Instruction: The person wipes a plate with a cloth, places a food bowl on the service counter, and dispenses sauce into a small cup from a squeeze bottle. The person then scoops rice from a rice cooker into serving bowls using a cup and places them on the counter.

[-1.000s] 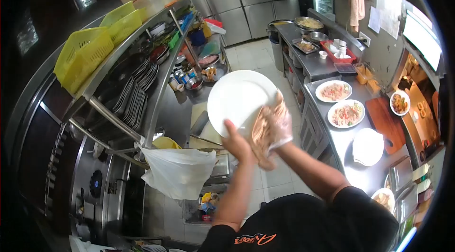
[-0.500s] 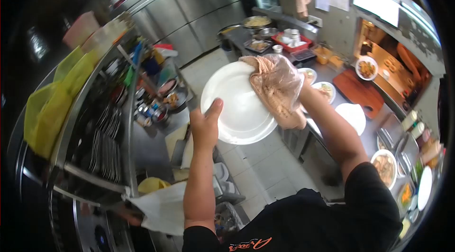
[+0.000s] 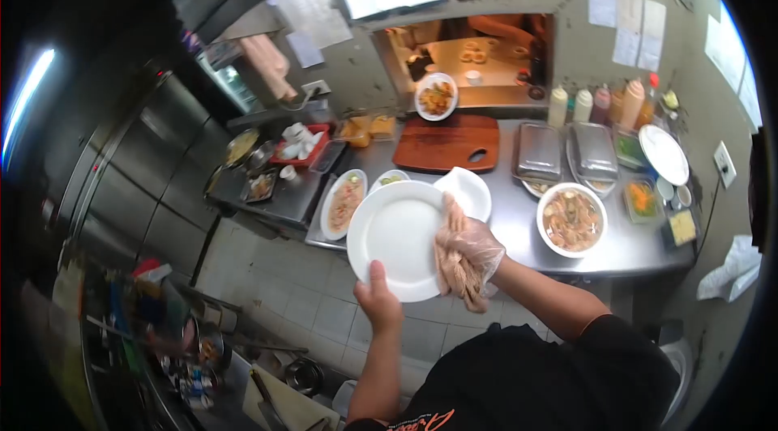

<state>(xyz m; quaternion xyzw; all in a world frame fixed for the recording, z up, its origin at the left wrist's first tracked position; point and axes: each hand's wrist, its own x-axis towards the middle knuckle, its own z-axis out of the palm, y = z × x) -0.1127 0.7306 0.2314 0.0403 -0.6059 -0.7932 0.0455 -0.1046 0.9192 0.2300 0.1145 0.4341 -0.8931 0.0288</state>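
Observation:
A white round plate (image 3: 397, 232) is held up in front of me, above the floor at the counter's near edge. My left hand (image 3: 379, 301) grips its lower left rim, thumb on top and the other fingers hidden beneath. On the plate's right side, my right hand (image 3: 476, 245) wears a clear plastic glove and clutches a tan cloth (image 3: 460, 281) against the rim. Just behind the plate lies a white dish (image 3: 468, 192) on the counter. An oval plate of food (image 3: 344, 204) is to the left of it.
The steel counter (image 3: 510, 228) bears a wooden board (image 3: 446, 143), a bowl of soup (image 3: 571, 220), two lidded metal containers (image 3: 539, 151) and sauce bottles (image 3: 604, 107). A plate of fried food (image 3: 436, 97) sits at the pass-through window. Lower left, a knife (image 3: 263, 394) lies on a cutting board.
My view has swung right, from the shelves and aisle to face the counter and window. The plate has come along in both hands, and the cloth stays at its right rim.

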